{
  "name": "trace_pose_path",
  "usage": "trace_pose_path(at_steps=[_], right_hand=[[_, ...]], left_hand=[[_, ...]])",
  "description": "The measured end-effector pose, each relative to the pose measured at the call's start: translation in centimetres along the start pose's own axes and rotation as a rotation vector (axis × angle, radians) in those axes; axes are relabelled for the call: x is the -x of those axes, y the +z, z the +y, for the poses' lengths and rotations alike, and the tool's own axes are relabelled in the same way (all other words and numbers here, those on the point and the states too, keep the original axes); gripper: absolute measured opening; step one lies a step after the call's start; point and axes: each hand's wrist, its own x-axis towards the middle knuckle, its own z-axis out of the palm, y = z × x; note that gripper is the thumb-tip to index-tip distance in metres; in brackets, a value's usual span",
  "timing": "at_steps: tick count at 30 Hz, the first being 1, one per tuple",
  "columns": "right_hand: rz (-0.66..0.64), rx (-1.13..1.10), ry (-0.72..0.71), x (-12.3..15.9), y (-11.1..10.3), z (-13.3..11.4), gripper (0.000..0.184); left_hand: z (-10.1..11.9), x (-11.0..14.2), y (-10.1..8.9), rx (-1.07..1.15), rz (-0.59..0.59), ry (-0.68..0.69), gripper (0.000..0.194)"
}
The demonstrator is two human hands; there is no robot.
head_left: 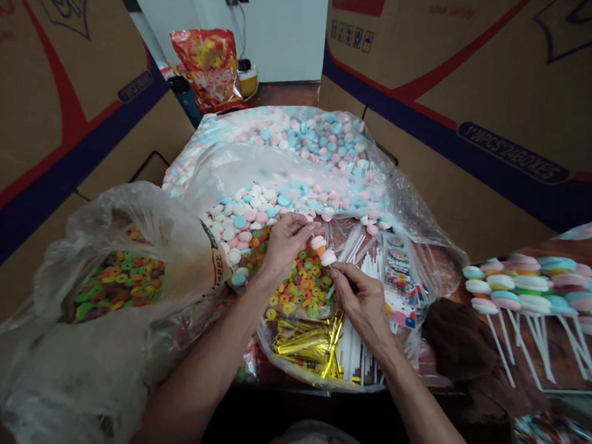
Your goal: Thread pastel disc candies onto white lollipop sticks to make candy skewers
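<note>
My right hand (360,301) pinches a thin white stick just below a candy skewer (328,257) of pink and white marshmallows with an orange ring between them. My left hand (285,243) is closed at the top end of the skewer, fingertips together; what they hold, if anything, is too small to make out. Under my hands lie colourful gummy rings (299,283). Loose pink, white and blue marshmallows (256,212) spread out behind my left hand. White sticks (368,268) and gold twist ties (305,341) sit beside and below the rings.
A plastic bag of gummy rings (119,284) stands at left. Finished candy skewers (535,286) lie at right near a brown cloth (462,342). Large cardboard boxes (466,112) flank the table. A red snack bag (208,70) stands behind the big marshmallow bag (302,134).
</note>
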Motion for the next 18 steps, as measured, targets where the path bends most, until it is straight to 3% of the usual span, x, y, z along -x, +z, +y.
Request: trace_pose_path(at_steps=[6, 12, 18], right_hand=[[0.025, 0.065, -0.026, -0.05, -0.09, -0.2, 0.026], [0.037, 0.093, 0.0, -0.04, -0.04, -0.06, 0.026], [0.02, 0.052, -0.028, -0.09, -0.11, -0.41, 0.024]], left_hand=[[-0.62, 0.08, 0.15, -0.046, -0.036, 0.025, 0.038], [-0.29, 0.5, 0.36, -0.009, -0.007, -0.039, 0.036], [0.16, 0.71, 0.03, 0.024, -0.058, -0.117, 0.037]])
